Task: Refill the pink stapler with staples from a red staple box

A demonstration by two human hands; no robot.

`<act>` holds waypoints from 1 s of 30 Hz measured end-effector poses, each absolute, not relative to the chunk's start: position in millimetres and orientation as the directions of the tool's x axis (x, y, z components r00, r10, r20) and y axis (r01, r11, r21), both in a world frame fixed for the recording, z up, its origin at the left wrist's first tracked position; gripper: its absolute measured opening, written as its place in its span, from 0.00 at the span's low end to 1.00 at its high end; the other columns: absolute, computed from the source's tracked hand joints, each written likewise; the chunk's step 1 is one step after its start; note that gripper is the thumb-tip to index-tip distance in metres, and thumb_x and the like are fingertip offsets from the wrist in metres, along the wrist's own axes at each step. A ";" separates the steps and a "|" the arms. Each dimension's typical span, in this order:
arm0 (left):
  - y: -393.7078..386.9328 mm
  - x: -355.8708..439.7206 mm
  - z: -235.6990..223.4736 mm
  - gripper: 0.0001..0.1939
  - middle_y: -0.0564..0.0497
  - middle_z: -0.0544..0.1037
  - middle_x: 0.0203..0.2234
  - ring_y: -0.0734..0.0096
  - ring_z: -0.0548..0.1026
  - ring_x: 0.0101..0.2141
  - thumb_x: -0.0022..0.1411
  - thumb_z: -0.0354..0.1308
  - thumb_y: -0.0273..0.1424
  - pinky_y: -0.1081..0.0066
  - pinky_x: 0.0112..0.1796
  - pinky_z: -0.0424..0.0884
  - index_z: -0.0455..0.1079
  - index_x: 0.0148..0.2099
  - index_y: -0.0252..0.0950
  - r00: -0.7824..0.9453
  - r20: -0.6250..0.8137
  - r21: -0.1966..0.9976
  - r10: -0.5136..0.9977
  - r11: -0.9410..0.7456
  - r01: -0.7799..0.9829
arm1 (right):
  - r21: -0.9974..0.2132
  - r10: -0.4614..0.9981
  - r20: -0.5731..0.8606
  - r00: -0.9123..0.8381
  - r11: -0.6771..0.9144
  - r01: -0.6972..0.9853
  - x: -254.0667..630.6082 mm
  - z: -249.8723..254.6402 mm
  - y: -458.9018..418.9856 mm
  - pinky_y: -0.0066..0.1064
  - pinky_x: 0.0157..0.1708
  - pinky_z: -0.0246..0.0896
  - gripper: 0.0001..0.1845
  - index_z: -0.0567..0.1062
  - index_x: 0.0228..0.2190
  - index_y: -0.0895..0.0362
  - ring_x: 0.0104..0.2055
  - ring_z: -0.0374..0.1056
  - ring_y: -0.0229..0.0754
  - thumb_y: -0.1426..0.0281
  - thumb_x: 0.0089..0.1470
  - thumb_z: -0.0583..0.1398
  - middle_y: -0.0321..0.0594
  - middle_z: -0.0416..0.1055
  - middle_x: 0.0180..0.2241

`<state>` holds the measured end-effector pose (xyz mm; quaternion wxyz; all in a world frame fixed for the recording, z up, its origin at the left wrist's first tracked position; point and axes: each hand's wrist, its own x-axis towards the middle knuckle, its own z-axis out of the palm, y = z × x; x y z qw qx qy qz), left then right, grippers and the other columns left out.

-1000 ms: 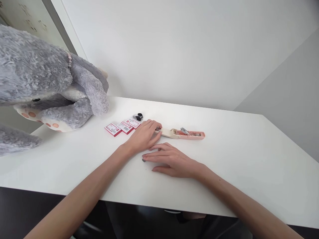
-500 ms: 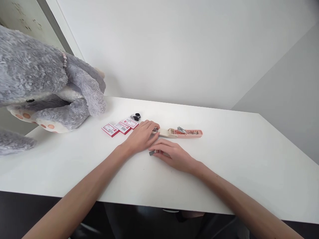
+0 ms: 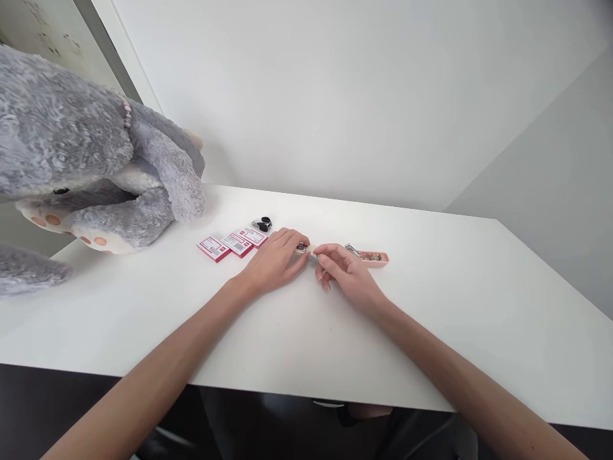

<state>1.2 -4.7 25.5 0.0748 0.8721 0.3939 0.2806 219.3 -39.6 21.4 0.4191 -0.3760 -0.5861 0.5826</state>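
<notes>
An opened-out stapler (image 3: 377, 259) lies across the middle of the table, its pink part at the right and its cream part at the left. My left hand (image 3: 272, 259) is closed around the cream end, where some metal parts show beside the fingers. Over the cream part, my right hand (image 3: 347, 271) pinches a small grey staple strip between thumb and forefinger. Only a sliver of the strip shows; the fingers hide the rest. The right hand also covers the stapler's hinge, and whether the strip touches the stapler I cannot tell.
Several red and white staple boxes (image 3: 213, 249) lie left of my left hand. Behind them is a black and silver staple remover (image 3: 263, 224). A big grey plush toy (image 3: 163, 166) fills the left side of the white table (image 3: 460, 306), which meets a wall at the back.
My right hand has moved up and slightly right with the staple strip, from the bare table in front to over the cream part. My left hand stays on the stapler.
</notes>
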 end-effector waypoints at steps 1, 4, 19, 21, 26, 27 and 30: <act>-5.3 1.5 25.9 0.08 0.45 0.79 0.47 0.56 0.75 0.48 0.77 0.51 0.35 0.56 0.49 0.71 0.69 0.51 0.40 0.531 0.436 0.357 0.727 -0.681 0.639 | -0.998 0.930 0.050 -0.363 0.034 -0.050 219.2 22.1 -39.6 0.34 0.33 0.69 0.20 0.76 0.47 0.52 0.26 0.66 0.36 0.50 0.65 0.64 0.32 0.73 0.29; -7.1 2.7 28.2 0.10 0.46 0.79 0.47 0.58 0.75 0.48 0.78 0.49 0.37 0.56 0.50 0.70 0.69 0.52 0.40 0.515 0.448 0.394 0.731 -0.678 0.620 | -0.998 0.933 0.048 -0.357 0.029 -0.056 218.6 25.0 -40.1 0.33 0.31 0.68 0.21 0.76 0.46 0.52 0.25 0.65 0.35 0.49 0.64 0.65 0.32 0.72 0.29; -12.0 9.1 35.2 0.10 0.46 0.80 0.47 0.60 0.76 0.47 0.74 0.60 0.41 0.56 0.50 0.73 0.73 0.41 0.41 0.448 0.618 0.457 0.647 -0.758 0.465 | -0.993 0.938 0.103 -0.330 0.081 -0.082 218.0 21.1 -40.0 0.31 0.24 0.66 0.19 0.75 0.45 0.51 0.27 0.69 0.35 0.50 0.65 0.64 0.35 0.73 0.37; -12.2 10.2 35.2 0.12 0.46 0.80 0.46 0.60 0.76 0.47 0.74 0.60 0.42 0.56 0.50 0.73 0.74 0.39 0.41 0.419 0.602 0.505 0.680 -0.731 0.459 | -0.992 0.943 0.129 -0.307 0.124 -0.034 217.9 20.2 -41.6 0.32 0.25 0.67 0.18 0.74 0.46 0.51 0.27 0.69 0.35 0.50 0.67 0.62 0.35 0.73 0.37; -14.2 13.9 37.0 0.15 0.47 0.80 0.47 0.59 0.76 0.48 0.74 0.60 0.44 0.56 0.50 0.74 0.75 0.36 0.41 0.377 0.553 0.611 0.744 -0.669 0.424 | -0.895 0.913 0.344 -0.217 0.390 0.219 217.1 15.9 -46.1 0.35 0.29 0.69 0.13 0.75 0.46 0.50 0.30 0.72 0.38 0.56 0.66 0.64 0.39 0.77 0.42; -14.9 14.8 37.5 0.16 0.47 0.81 0.47 0.59 0.76 0.48 0.73 0.61 0.45 0.55 0.50 0.74 0.75 0.36 0.41 0.375 0.545 0.621 0.749 -0.662 0.420 | -0.848 0.892 0.403 -0.206 0.449 0.282 217.0 14.8 -46.2 0.36 0.30 0.69 0.12 0.76 0.45 0.50 0.31 0.71 0.40 0.56 0.66 0.64 0.40 0.77 0.41; -16.6 17.1 38.9 0.16 0.48 0.81 0.46 0.58 0.76 0.49 0.73 0.61 0.45 0.53 0.54 0.72 0.75 0.36 0.42 0.374 0.549 0.608 0.748 -0.664 0.435 | -0.706 0.818 0.542 -0.192 0.567 0.425 218.3 11.9 -44.5 0.38 0.29 0.68 0.10 0.78 0.43 0.49 0.30 0.70 0.42 0.58 0.69 0.61 0.42 0.78 0.39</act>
